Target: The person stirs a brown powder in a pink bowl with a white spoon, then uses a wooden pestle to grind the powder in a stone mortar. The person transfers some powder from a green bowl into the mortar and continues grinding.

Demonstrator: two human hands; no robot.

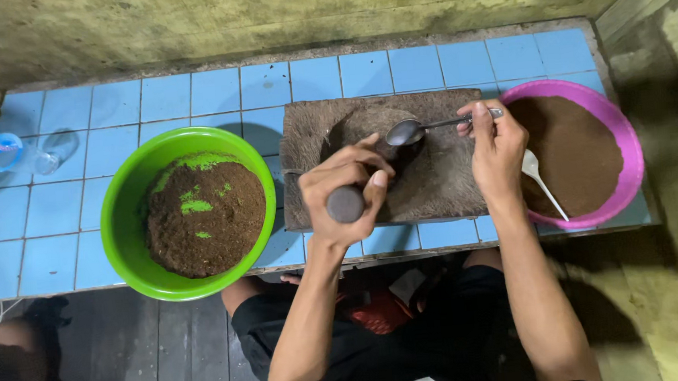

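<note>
Spooning brown powder into a hand-held dark tube over the board, between two bowls.

Left to right: clear plastic bottle (20, 153) lies on its side on the blue-tiled counter (58, 212); green bowl (192, 212) holds dark brown mix flecked with green. Left hand (348, 188) is clamped round a dark cylindrical tube (346, 204), tilted, its far mouth up under the spoon. Right hand (495, 143) pinches the handle of a metal spoon (408, 131); the bowl of the spoon sits right at the mouth. All of this is over the brown board (443, 178). Pink bowl (623, 132) of finer brown powder holds a white plastic spoon (540, 179). To do it well, I'd judge: keep the tube steady, tip the spoon slowly, and stay over the board so spill lands there.
</note>
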